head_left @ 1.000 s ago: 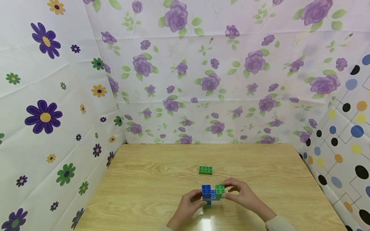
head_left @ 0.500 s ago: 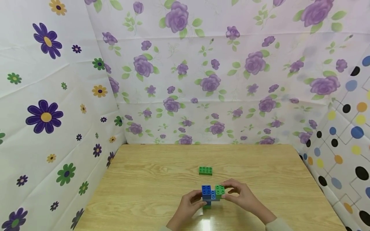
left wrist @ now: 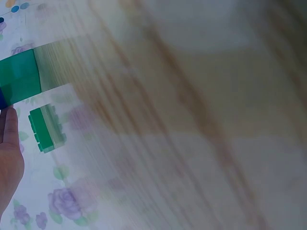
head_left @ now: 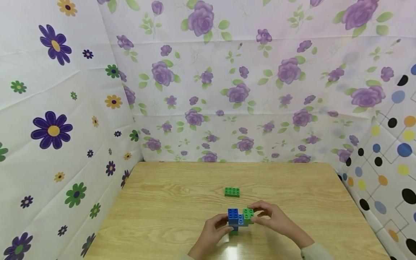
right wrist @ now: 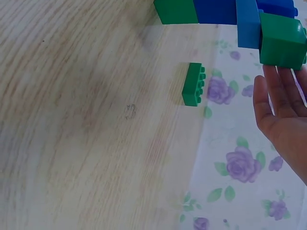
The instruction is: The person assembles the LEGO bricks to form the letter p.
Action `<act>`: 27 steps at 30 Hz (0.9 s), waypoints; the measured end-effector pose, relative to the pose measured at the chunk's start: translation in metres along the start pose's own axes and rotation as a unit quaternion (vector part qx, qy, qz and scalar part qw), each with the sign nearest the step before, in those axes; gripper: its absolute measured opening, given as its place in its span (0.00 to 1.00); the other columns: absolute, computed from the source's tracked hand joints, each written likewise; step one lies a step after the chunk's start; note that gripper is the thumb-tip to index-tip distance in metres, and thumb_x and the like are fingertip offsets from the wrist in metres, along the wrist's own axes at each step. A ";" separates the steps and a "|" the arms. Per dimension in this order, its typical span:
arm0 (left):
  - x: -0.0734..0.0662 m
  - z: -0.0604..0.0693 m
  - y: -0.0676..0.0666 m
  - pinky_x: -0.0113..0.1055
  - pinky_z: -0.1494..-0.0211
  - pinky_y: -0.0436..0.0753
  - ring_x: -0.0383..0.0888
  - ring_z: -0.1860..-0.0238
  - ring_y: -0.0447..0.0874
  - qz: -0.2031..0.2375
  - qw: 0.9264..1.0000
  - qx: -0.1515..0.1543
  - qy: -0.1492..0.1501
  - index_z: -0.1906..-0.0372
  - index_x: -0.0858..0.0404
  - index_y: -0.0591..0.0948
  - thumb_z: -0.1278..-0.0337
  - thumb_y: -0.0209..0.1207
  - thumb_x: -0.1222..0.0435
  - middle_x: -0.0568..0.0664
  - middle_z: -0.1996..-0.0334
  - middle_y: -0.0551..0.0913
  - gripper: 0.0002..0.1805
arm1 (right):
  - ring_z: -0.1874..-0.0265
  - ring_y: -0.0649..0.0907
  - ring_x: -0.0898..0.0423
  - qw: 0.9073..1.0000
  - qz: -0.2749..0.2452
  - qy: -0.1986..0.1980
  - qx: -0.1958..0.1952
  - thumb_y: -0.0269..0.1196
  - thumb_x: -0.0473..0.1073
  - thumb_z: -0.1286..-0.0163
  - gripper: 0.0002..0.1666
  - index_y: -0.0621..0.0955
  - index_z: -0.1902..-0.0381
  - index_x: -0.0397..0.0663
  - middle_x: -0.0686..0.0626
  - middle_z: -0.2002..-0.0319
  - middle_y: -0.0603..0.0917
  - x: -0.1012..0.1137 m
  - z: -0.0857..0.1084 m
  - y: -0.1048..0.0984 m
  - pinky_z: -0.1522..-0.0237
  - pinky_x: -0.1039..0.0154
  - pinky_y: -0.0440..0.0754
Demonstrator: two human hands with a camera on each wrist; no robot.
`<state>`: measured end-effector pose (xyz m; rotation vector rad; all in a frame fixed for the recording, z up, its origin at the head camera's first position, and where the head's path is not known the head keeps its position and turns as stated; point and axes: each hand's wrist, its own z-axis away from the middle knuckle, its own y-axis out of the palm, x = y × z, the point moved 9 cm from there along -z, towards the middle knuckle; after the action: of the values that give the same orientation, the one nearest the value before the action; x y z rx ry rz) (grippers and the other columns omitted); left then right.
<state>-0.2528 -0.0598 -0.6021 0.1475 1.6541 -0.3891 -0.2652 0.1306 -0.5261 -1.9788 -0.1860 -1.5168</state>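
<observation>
A small tower of toy building bricks stands on the table in the head view. Its base is a green brick (head_left: 233, 233) with a blue brick above. Across them lies a light blue brick (head_left: 241, 219), which overhangs to the right. On top sit a dark blue brick (head_left: 233, 213) at the left and a light green brick (head_left: 248, 213) at the right end. My left hand (head_left: 210, 233) holds the tower from the left, thumb in front. With thumb and fingers, my right hand (head_left: 274, 219) pinches the light green brick, also seen as a green brick (right wrist: 283, 40) in the right wrist view.
A loose green brick (head_left: 232, 192) with two rows of studs lies behind the tower on the wooden table (head_left: 162, 202). Flowered cloth (head_left: 208, 90) hangs along the table's back edge. More patterned cloth stands at both sides.
Both hands keep their hold on the bricks and barely move. The whole view shifts slightly.
</observation>
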 end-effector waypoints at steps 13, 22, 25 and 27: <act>-0.001 -0.001 -0.001 0.34 0.42 0.80 0.44 0.45 0.80 0.002 1.000 -0.002 -0.014 0.44 0.60 0.79 0.43 0.65 0.64 0.50 0.48 0.82 0.20 | 0.48 0.80 0.44 0.998 -0.013 -0.013 -0.055 0.57 0.43 0.27 0.21 0.74 0.39 0.42 0.41 0.47 0.79 -0.004 -0.027 -0.028 0.49 0.66 0.82; 0.000 -0.001 0.000 0.33 0.42 0.80 0.46 0.45 0.80 0.005 1.000 -0.003 -0.022 0.44 0.60 0.79 0.43 0.65 0.63 0.50 0.48 0.82 0.21 | 0.46 0.78 0.38 0.997 -0.028 0.005 -0.073 0.60 0.41 0.29 0.24 0.74 0.38 0.41 0.38 0.44 0.78 -0.005 -0.048 -0.032 0.48 0.71 0.79; 0.000 0.000 0.001 0.33 0.42 0.80 0.47 0.45 0.79 0.008 1.000 0.001 -0.018 0.43 0.60 0.79 0.42 0.65 0.62 0.50 0.47 0.81 0.21 | 0.46 0.77 0.36 0.997 -0.037 0.010 -0.067 0.60 0.38 0.29 0.24 0.72 0.37 0.38 0.35 0.44 0.77 -0.004 -0.055 -0.029 0.48 0.69 0.80; 0.000 0.000 0.001 0.33 0.42 0.80 0.47 0.44 0.79 0.009 1.000 0.003 -0.016 0.43 0.59 0.79 0.42 0.64 0.62 0.50 0.47 0.81 0.21 | 0.45 0.76 0.36 0.997 -0.040 0.015 -0.065 0.60 0.38 0.29 0.25 0.72 0.37 0.38 0.34 0.43 0.76 -0.011 -0.059 -0.027 0.46 0.66 0.80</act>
<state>-0.2527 -0.0588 -0.6024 0.1594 1.6201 -0.3817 -0.3303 0.1219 -0.5173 -2.0705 -0.1584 -1.6463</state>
